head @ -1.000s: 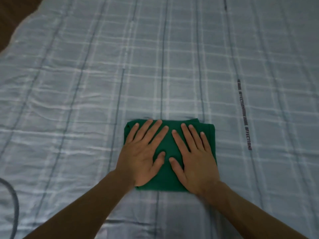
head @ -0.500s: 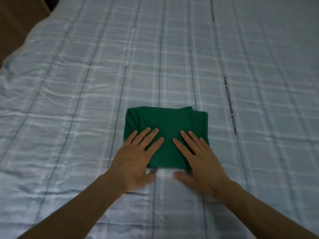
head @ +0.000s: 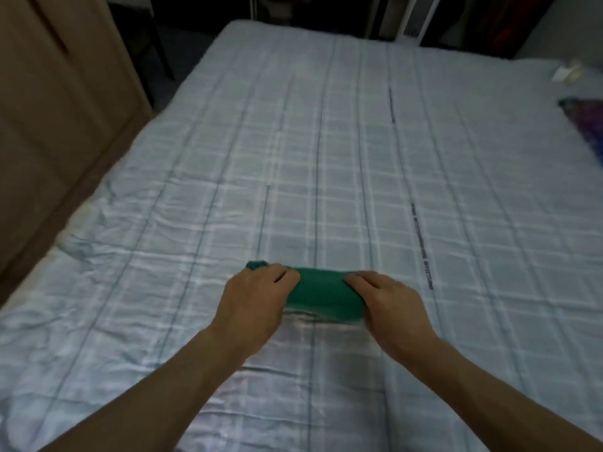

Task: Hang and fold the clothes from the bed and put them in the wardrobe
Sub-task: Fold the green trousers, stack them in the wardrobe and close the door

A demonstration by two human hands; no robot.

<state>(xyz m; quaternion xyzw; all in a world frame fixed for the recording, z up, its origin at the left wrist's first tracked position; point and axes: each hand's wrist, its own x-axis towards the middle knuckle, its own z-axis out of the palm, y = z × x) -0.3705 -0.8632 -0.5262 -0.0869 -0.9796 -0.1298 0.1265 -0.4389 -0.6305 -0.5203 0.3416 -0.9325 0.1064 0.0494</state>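
Gripped the green garment (head: 323, 293) at its ends with left hand (head: 256, 300) and right hand (head: 390, 305) (fingers (head: 287, 276) curled, knuckles up).

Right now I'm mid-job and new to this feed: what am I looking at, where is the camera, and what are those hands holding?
There is no machine here: these are a person's two bare hands. The single picture comes from a wide-angle camera worn on the head, looking forward and down. The left hand and right hand each grip one end of a folded green garment, on or just above the bed, which has a pale checked cover. A dark purple cloth lies at the bed's far right edge, and a brown wooden panel stands at the left.
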